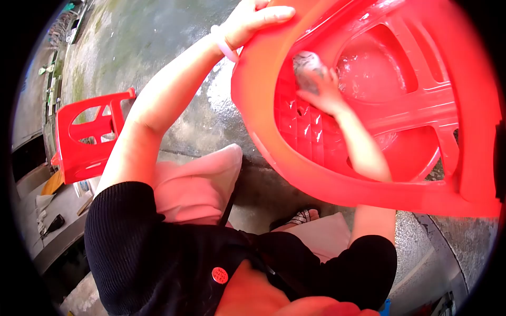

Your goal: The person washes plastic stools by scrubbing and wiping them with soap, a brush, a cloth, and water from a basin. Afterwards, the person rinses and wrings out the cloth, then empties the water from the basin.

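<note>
A large red plastic chair or stool point(258, 100), wet and glossy, lies tipped in front of me and fills the upper right of the head view. My left hand point(255, 21) rests on its outer rim at the top, fingers stretched along the edge, with a pale bracelet at the wrist. Through an opening in the frame reaches my right arm. My right hand point(324, 92) is inside, pressing a grey-white crumpled cloth or scrubber point(307, 66) against the ribbed inner wall. Motion blurs that hand a little.
A smaller red plastic stool point(66, 134) stands at the left on wet concrete ground point(174, 31). Below it is a grey ledge point(68, 226) with a black object and papers. My sandalled foot point(305, 216) shows under the large red piece.
</note>
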### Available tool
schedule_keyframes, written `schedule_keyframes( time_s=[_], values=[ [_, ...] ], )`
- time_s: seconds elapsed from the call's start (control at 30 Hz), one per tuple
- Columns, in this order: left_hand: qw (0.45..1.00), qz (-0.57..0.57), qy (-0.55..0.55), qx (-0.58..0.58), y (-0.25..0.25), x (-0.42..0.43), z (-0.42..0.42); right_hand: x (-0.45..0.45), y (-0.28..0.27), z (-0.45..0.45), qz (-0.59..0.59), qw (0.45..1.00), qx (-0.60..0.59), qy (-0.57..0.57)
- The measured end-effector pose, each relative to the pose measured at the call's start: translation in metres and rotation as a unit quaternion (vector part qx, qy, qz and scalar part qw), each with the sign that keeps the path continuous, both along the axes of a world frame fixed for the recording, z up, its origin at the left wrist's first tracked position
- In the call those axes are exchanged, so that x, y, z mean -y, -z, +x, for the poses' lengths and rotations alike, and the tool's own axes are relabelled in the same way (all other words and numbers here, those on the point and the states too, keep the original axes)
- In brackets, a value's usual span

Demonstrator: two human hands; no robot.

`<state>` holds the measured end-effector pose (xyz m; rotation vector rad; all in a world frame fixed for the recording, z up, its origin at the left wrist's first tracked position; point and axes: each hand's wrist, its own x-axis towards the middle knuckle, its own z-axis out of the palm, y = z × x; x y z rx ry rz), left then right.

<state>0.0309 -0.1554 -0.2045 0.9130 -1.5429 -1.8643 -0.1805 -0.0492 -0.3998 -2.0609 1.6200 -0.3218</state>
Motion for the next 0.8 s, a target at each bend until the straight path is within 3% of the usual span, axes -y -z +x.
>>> schedule_keyframes(
  time_s=[0.03, 0.1, 0.17, 0.2, 0.23, 0.27, 0.3, 0.37, 0.43, 0.47, 0.57, 0.6, 0.63, 0.67, 0.7, 0.73, 0.77, 0.8],
  values=[
    [1.000, -0.007, -0.009, 0.020, -0.003, 0.000, 0.001, -0.002, 0.009, 0.004, 0.062, 0.993, 0.103, 0.006],
    [0.999, -0.014, -0.015, 0.044, -0.004, -0.004, 0.003, 0.003, 0.021, -0.011, 0.050, 0.976, 0.207, -0.046],
    [0.988, -0.097, -0.007, 0.118, -0.016, -0.012, 0.009, -0.008, -0.058, -0.021, 0.345, 0.880, 0.324, 0.031],
    [0.992, -0.065, 0.001, 0.105, -0.021, -0.017, 0.009, -0.018, -0.043, -0.029, 0.391, 0.830, 0.391, 0.071],
    [0.990, -0.063, -0.087, 0.096, -0.018, -0.029, 0.005, -0.023, -0.028, -0.040, 0.425, 0.774, 0.458, 0.104],
    [0.985, -0.103, -0.050, 0.127, -0.005, -0.014, 0.015, -0.029, -0.043, -0.051, 0.421, 0.742, 0.513, 0.098],
    [0.992, -0.094, -0.019, 0.084, 0.022, 0.001, 0.034, -0.043, -0.056, -0.054, 0.418, 0.705, 0.566, 0.085],
    [0.996, -0.091, -0.023, 0.015, 0.009, -0.016, 0.024, -0.053, -0.064, -0.057, 0.388, 0.684, 0.610, 0.099],
    [0.994, -0.111, 0.000, 0.004, 0.006, -0.018, 0.024, -0.053, -0.094, -0.053, 0.345, 0.607, 0.706, 0.118],
    [0.991, -0.132, 0.010, 0.028, 0.014, -0.016, 0.030, -0.053, -0.115, -0.047, 0.300, 0.582, 0.752, 0.080],
    [0.994, -0.109, -0.012, 0.014, 0.029, 0.001, 0.030, -0.037, -0.127, -0.034, 0.399, 0.503, 0.765, -0.056],
    [0.994, -0.095, -0.039, 0.031, 0.029, 0.001, 0.030, -0.040, -0.117, -0.033, 0.384, 0.602, 0.700, -0.031],
    [0.989, -0.024, -0.143, 0.029, 0.033, -0.004, 0.025, -0.040, -0.099, -0.039, 0.449, 0.539, 0.711, -0.047],
    [0.992, -0.049, -0.058, 0.104, 0.019, -0.003, 0.025, -0.044, -0.091, -0.051, 0.432, 0.588, 0.681, -0.066],
    [0.983, -0.121, -0.070, 0.118, 0.009, -0.011, 0.015, -0.056, -0.070, -0.076, 0.331, 0.660, 0.673, -0.043],
    [0.984, -0.112, -0.030, 0.134, -0.008, -0.016, 0.012, -0.067, -0.030, -0.107, 0.270, 0.676, 0.681, 0.074],
    [0.994, -0.058, -0.004, 0.091, -0.007, -0.013, 0.011, -0.081, -0.035, -0.125, 0.234, 0.664, 0.670, 0.236],
    [0.994, -0.074, -0.049, 0.058, -0.001, -0.016, 0.006, -0.093, -0.065, -0.123, 0.215, 0.695, 0.590, 0.350]
  ],
)
